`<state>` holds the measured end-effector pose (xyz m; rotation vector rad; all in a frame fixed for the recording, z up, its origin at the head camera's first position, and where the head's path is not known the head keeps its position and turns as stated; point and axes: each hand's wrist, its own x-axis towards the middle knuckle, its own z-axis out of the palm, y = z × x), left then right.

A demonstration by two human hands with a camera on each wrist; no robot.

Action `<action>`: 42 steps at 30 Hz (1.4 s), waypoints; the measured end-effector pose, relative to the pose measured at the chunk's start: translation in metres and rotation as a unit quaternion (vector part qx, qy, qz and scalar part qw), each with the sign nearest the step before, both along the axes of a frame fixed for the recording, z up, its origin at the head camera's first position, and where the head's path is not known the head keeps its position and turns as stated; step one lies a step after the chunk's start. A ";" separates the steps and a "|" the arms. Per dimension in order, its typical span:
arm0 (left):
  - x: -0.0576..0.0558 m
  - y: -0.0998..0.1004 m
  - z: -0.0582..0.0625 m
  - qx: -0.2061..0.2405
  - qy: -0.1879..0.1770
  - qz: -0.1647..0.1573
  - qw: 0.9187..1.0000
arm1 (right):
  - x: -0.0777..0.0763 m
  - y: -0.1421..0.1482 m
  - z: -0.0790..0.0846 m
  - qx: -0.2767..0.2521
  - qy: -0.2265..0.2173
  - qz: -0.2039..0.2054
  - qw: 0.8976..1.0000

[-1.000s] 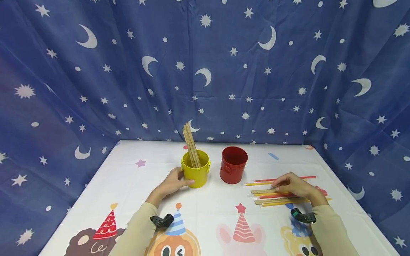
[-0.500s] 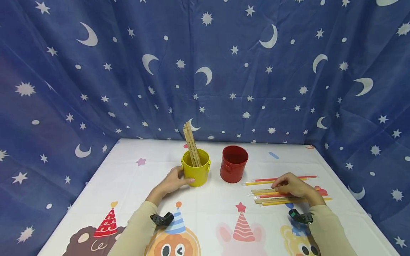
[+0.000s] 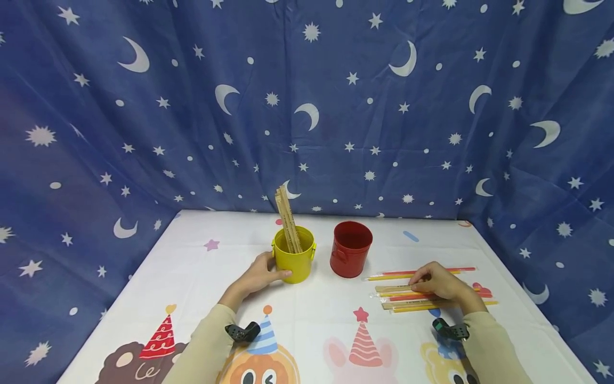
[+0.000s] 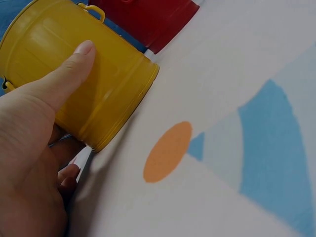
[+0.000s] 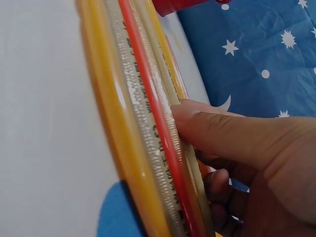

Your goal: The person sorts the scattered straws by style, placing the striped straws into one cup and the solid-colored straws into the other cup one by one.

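My left hand (image 3: 258,274) grips the side of a yellow bucket (image 3: 297,268), its thumb across the front and the other fingers behind. Several pale wrapped chopsticks (image 3: 289,224) lean upright inside that bucket. On the right, my right hand (image 3: 437,282) pinches a beige wrapped chopsticks packet (image 3: 389,289) between thumb and fingers, low over the table. Beside it lie a red straw (image 5: 157,111), a yellow straw (image 5: 116,113) and another chopsticks packet (image 3: 400,305) with dark print. The curled fingers of the right hand are partly hidden in the right wrist view.
A red bucket (image 3: 349,258) stands just right of the yellow one. Behind my right hand lie a further red straw (image 3: 398,272) and a yellow straw (image 3: 381,278). The white cartoon-printed tablecloth (image 3: 316,320) reaches back to a blue star-patterned curtain (image 3: 326,160).
The head view shifts slightly. Both hands stay where they were; the right fingers' pinch on the chopsticks packet shows little visible movement.
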<state>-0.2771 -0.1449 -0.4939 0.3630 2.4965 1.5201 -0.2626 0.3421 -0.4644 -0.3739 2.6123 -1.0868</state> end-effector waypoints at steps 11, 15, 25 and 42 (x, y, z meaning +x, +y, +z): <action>-0.005 -0.001 -0.002 -0.003 0.010 -0.005 1.000 | -0.002 -0.001 0.014 -0.017 0.042 -0.014 0.999; -0.004 -0.002 -0.002 0.001 0.011 -0.006 1.000 | -0.003 -0.004 0.022 -0.020 0.068 -0.018 0.997; -0.005 -0.002 -0.004 0.011 0.010 -0.005 1.000 | 0.002 -0.013 0.039 -0.066 0.092 -0.014 0.994; 0.000 0.000 -0.003 -0.004 0.005 -0.001 1.000 | 0.013 -0.027 0.050 -0.135 0.129 -0.040 0.982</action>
